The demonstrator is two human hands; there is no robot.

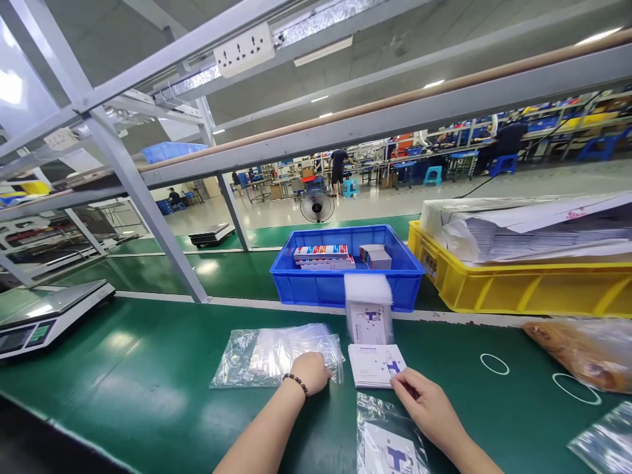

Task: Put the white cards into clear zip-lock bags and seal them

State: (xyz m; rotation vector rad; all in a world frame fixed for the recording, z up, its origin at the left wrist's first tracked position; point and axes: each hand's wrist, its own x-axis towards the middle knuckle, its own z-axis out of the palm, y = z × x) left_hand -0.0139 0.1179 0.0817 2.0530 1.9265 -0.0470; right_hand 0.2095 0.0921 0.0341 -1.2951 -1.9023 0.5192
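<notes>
My left hand (312,372) is closed at the right edge of a pile of clear plastic bags (276,352); its fingertips are partly hidden and seem to pinch a bag. With thumb and finger, my right hand (425,399) grips the lower right corner of a printed white card (372,366) at the top of a small stack. Behind the stack, more bagged cards (369,316) lean against the blue bin (311,284). Nearest me lies a clear bag with a printed card (390,447) inside, its lower part cut off by the frame.
Small printed boxes (323,253) sit in the blue bin. A yellow crate (533,288) of wrapped paper stands at right, near a bag of brown bands (582,352) and two white rings (494,364). A scale (54,313) rests at left, beside a metal post (148,204).
</notes>
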